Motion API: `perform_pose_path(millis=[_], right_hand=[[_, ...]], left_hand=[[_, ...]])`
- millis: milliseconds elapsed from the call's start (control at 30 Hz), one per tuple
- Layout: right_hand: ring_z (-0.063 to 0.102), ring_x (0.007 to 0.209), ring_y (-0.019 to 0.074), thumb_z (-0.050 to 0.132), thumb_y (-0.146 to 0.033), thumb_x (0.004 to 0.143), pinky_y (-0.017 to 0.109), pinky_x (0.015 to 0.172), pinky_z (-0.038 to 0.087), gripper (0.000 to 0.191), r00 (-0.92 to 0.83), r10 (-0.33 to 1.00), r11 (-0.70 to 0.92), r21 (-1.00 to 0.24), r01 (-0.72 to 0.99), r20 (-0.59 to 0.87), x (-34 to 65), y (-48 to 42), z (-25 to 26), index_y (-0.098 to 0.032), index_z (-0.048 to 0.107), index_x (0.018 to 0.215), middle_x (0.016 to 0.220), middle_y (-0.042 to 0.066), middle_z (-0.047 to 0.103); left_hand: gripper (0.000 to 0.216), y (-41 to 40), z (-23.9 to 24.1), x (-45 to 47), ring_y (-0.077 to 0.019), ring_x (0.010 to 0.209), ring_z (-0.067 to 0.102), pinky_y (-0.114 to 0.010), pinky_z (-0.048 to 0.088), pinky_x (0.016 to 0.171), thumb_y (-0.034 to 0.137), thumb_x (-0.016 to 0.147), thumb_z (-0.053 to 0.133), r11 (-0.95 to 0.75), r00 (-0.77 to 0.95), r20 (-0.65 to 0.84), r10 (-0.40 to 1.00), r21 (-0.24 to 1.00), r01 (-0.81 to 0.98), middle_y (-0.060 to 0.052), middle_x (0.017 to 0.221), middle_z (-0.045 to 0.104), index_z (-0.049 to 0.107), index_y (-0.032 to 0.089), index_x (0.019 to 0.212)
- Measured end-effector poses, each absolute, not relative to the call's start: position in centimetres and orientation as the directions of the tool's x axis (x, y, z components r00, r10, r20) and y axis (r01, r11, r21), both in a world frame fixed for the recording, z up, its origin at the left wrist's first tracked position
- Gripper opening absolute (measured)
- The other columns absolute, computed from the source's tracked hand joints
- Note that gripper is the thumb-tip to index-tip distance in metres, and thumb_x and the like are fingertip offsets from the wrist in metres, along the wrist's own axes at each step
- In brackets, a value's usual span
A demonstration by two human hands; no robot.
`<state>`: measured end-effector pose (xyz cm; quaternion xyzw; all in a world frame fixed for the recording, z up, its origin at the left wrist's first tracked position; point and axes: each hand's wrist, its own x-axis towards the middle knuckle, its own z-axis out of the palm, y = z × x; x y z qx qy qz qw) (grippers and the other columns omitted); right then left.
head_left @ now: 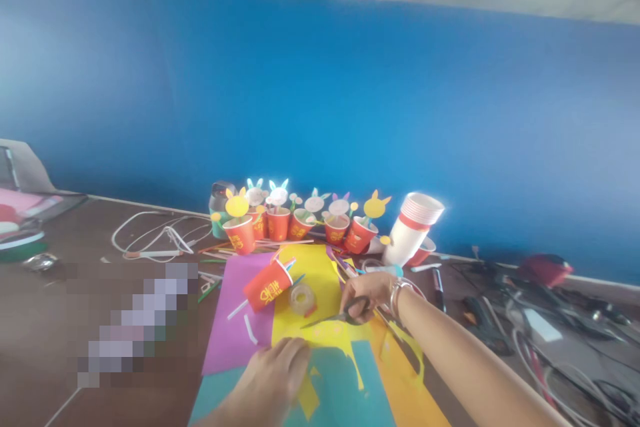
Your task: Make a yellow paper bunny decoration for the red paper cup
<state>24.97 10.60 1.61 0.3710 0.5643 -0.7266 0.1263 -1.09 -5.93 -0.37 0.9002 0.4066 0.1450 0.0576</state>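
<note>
My right hand (363, 297) is closed around the dark handles of a pair of scissors (327, 320), whose blades point left over the yellow paper. My left hand (275, 373) lies low over the teal paper (345, 380), its fingers curled together and their tips hidden. Cut yellow scraps (309, 400) lie beside it. Above the scissors sits a roll of clear tape (303, 299) on a yellow sheet (315, 260). A red paper cup (269, 285) lies tipped on a purple sheet (235, 340), close to white strips (250, 329).
Several red cups (277, 223) with rabbit-head paper cutouts stand along the blue wall (320, 93). To their right leans a stack of white cups (410, 230). An orange sheet (407, 380) lies under my right forearm. Cables (555, 360) fill the right side; a white cord (165, 233) lies left.
</note>
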Motion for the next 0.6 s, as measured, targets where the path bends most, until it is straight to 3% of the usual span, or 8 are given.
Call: perform_pose_path(millis=[167, 333, 433, 533, 600], right_hand=[[0.046, 0.036, 0.0045, 0.08, -0.026, 0.052, 0.014, 0.033, 0.026, 0.031, -0.655, 0.309, -0.342, -0.724, 0.6, -0.689, 25.0, 9.9, 2.1, -0.01, 0.07, 0.076, 0.048, -0.003, 0.062], [0.055, 0.039, 0.0073, 0.071, -0.026, 0.065, 0.013, 0.033, 0.031, 0.025, -0.617, 0.349, -0.342, -0.709, 0.617, -0.706, 26.8, 7.7, 4.8, -0.009, 0.071, 0.082, 0.053, 0.0, 0.066], [0.057, 0.04, 0.0071, 0.064, -0.025, 0.069, 0.012, 0.033, 0.032, 0.02, -0.556, 0.487, -0.356, -0.735, 0.577, -0.673, 29.0, 4.6, 6.8, -0.011, 0.068, 0.084, 0.054, 0.0, 0.066], [0.057, 0.039, 0.0076, 0.06, -0.019, 0.068, 0.012, 0.035, 0.034, 0.02, -0.444, 0.563, -0.414, -0.703, 0.578, -0.697, 30.8, 0.3, 8.5, -0.014, 0.067, 0.086, 0.056, 0.0, 0.067], [0.056, 0.039, 0.0086, 0.059, -0.014, 0.064, 0.014, 0.039, 0.04, 0.021, -0.425, 0.526, -0.392, -0.654, 0.648, -0.736, 31.0, -2.7, 9.1, -0.015, 0.069, 0.082, 0.048, -0.003, 0.061]], left_hand=[[0.046, -5.8, 0.1, -1.0, -0.0196, 0.091, 0.064, -0.025, 0.053, 0.076, -0.001, 0.081, 0.048, -0.647, 0.62, 0.185, 0.763, 0.232, 0.726, -0.005, 0.102, 0.066, 0.054, 0.024, 0.119], [0.058, -5.8, 0.3, -1.0, -0.02, 0.088, 0.064, -0.025, 0.052, 0.071, -0.007, 0.076, 0.043, -0.648, 0.624, 0.175, 0.761, 0.239, 0.723, -0.004, 0.099, 0.065, 0.05, 0.025, 0.124], [0.064, -5.7, -0.2, -0.9, -0.0209, 0.088, 0.064, -0.027, 0.052, 0.07, -0.009, 0.071, 0.042, -0.662, 0.617, 0.239, 0.75, 0.251, 0.706, -0.004, 0.099, 0.065, 0.047, 0.025, 0.125], [0.056, -5.7, -0.7, -0.6, -0.0197, 0.08, 0.065, -0.026, 0.05, 0.064, -0.011, 0.067, 0.038, -0.652, 0.575, 0.315, 0.755, 0.275, 0.707, -0.002, 0.09, 0.066, 0.05, 0.023, 0.111], [0.046, -5.8, -0.9, -0.3, -0.0192, 0.071, 0.063, -0.026, 0.048, 0.057, -0.011, 0.066, 0.037, -0.651, 0.554, 0.36, 0.751, 0.262, 0.712, 0.0, 0.08, 0.064, 0.05, 0.022, 0.096]])
